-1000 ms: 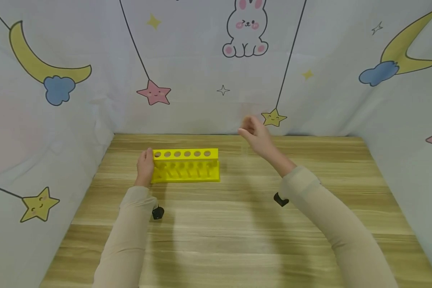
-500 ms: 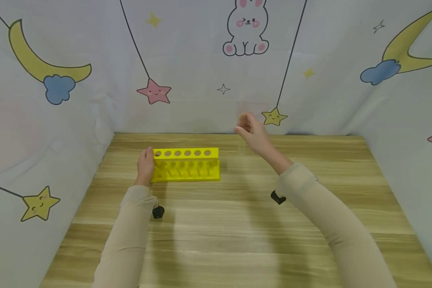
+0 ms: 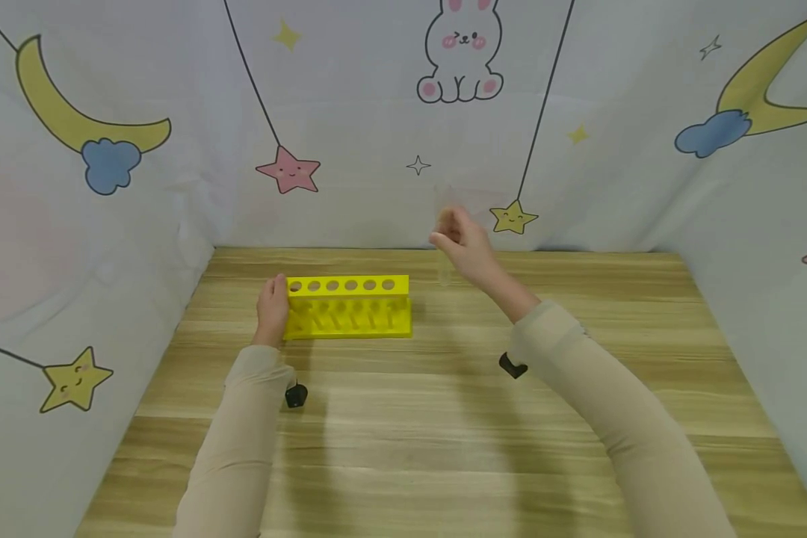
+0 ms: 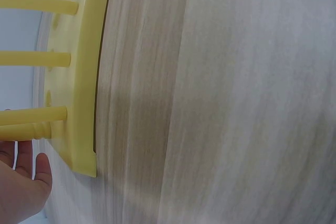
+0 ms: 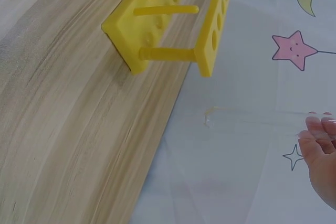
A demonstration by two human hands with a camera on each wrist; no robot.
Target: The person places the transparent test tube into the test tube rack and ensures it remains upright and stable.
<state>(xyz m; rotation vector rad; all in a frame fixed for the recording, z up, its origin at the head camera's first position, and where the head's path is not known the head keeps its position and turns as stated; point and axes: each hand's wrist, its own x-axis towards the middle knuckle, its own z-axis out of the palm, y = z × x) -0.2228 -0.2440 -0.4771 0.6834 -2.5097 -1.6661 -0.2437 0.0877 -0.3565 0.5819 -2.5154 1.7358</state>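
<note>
1. While the left hand (image 3: 272, 308) grips the rack (image 3: 347, 317) at its left end, left of centre in the head view, the left wrist view cuts that hand off at lower left.
2. The right hand (image 3: 469, 245), just right of upper centre, pinches a tube (image 5: 252, 121) between thumb and bent fingers.
3. Clear and roughly upright, the tube is faint against the cloth (image 3: 363, 217); whether it contains anything cannot be told.
4. The rack stands on the bench (image 3: 403, 426), six holes along its top.
</note>
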